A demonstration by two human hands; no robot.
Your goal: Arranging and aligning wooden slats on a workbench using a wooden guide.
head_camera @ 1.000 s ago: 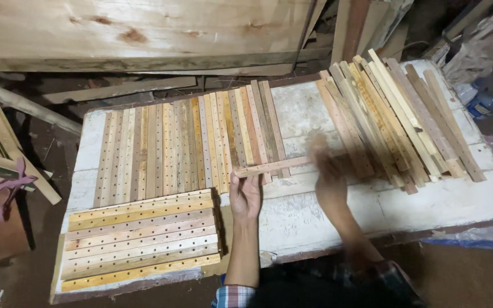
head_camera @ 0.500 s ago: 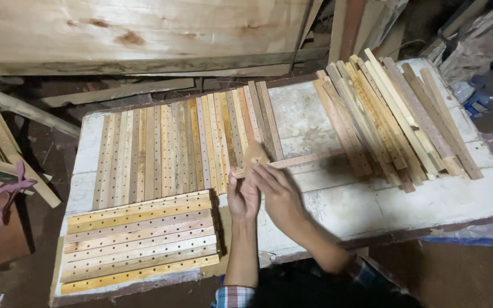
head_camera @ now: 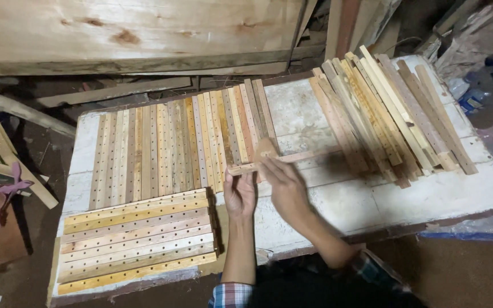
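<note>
Now, at the fingers: both hands grip one wooden slat [head_camera: 283,159].
Left hand [head_camera: 239,194]: clenched on its near end.
Right hand [head_camera: 283,185]: pinching just beside, nearer mid-length.
Slat axis: crosswise, running rightward from the fingers toward the loose stick pile [head_camera: 389,114].

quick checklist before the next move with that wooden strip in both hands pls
1. Left hand grips the near end of the wooden strip: ok.
2. Right hand on the strip near its left end: ok, though exact finger contact cannot tell.
3. Strip lies crosswise above the white table, far end toward the loose stick pile: ok.
4. Whether the strip has holes like the drilled slats: cannot tell.
5. Bare table between slat row and pile: ok.
6. Stacked yellow slats sit flush at the near left corner: ok.
</note>
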